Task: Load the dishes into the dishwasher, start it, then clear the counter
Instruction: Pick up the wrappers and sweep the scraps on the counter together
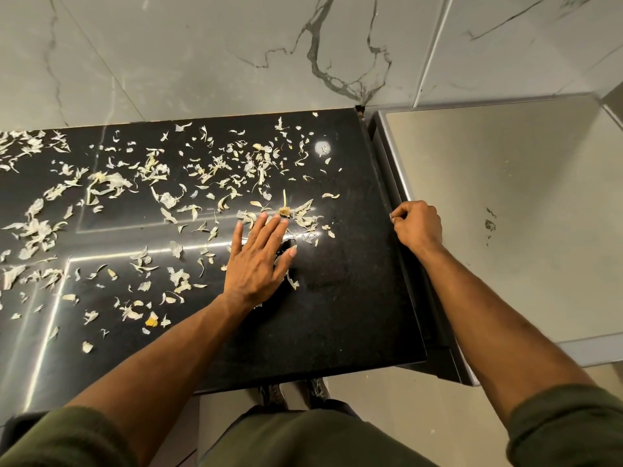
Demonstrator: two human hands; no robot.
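A black polished counter [354, 298] is strewn with pale dry peels and petal-like scraps [209, 170], thickest toward the back and left. My left hand [259, 254] lies flat on the counter with fingers straight, pressing on scraps near the middle. My right hand [418, 227] hovers at the counter's right edge with its fingers curled; what they hold, if anything, is hidden.
A stainless steel surface [505, 214] adjoins the counter on the right, slightly lower, with a dark smudge on it. A marble-patterned wall [236, 55] runs behind. Below the counter's front edge I see the floor and my shoes [293, 392].
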